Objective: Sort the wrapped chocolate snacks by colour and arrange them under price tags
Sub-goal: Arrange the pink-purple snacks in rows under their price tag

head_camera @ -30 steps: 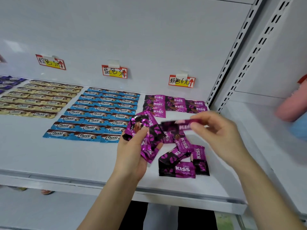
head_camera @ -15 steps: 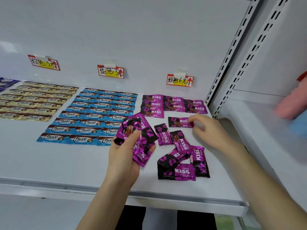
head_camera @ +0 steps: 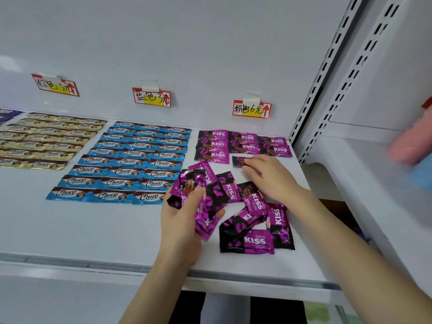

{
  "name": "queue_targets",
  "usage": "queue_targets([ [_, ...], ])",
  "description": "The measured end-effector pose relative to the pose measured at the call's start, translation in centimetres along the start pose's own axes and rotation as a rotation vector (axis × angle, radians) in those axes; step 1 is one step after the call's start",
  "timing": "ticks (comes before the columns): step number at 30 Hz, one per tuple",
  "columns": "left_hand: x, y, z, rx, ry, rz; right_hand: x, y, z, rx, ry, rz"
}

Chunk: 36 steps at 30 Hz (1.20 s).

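My left hand (head_camera: pixel 181 220) grips a bunch of purple Kiss wrappers (head_camera: pixel 198 185) above the shelf. The fingers of my right hand (head_camera: pixel 268 176) rest on one purple Kiss packet (head_camera: pixel 238 160) lying flat just below the arranged purple rows (head_camera: pixel 244 143), under the right price tag (head_camera: pixel 252 109). A loose pile of purple Kiss packets (head_camera: pixel 252 225) lies between my hands. Blue Choco bars (head_camera: pixel 131 160) sit in rows beneath the middle price tag (head_camera: pixel 152 97). Gold bars (head_camera: pixel 44 141) lie under the left price tag (head_camera: pixel 56 85).
The white shelf (head_camera: pixel 93 235) has a grey front lip (head_camera: pixel 70 263). Slotted uprights (head_camera: pixel 327 73) rise on the right. A neighbouring shelf holds blurred pink and blue items (head_camera: pixel 411 146). Dark purple packets (head_camera: pixel 7 114) peek in at the far left.
My right hand carried one purple packet from mid-air down onto the shelf, below the purple rows, and now its fingers rest on it. My left hand kept its bunch.
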<state>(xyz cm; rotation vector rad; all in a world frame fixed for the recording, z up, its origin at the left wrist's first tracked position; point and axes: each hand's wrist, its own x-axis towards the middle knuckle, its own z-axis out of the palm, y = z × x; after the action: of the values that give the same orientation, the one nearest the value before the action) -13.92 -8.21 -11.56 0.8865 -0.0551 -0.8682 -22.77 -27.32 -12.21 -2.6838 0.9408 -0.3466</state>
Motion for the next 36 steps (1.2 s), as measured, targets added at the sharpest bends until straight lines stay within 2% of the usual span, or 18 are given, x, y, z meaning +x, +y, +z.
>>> queue_targets([
  [3, 0.08, -0.05, -0.08, -0.002, 0.004, 0.000, 0.33, -0.23, 0.13, -0.037, -0.013, 0.002],
  [8, 0.23, -0.14, -0.23, -0.009, -0.001, -0.012, 0.16, -0.46, 0.33, -0.028, 0.070, -0.010],
  [15, 0.32, -0.16, -0.32, -0.002, 0.007, -0.016, 0.40, -0.52, 0.42, -0.032, 0.010, 0.008],
  [33, 0.41, -0.16, -0.36, -0.023, -0.001, -0.023, 0.87, -0.35, 0.50, -0.068, 0.001, 0.002],
  [36, 0.31, -0.03, -0.27, -0.001, -0.019, -0.008, 0.51, -0.96, 0.04, 0.041, 0.096, -0.031],
])
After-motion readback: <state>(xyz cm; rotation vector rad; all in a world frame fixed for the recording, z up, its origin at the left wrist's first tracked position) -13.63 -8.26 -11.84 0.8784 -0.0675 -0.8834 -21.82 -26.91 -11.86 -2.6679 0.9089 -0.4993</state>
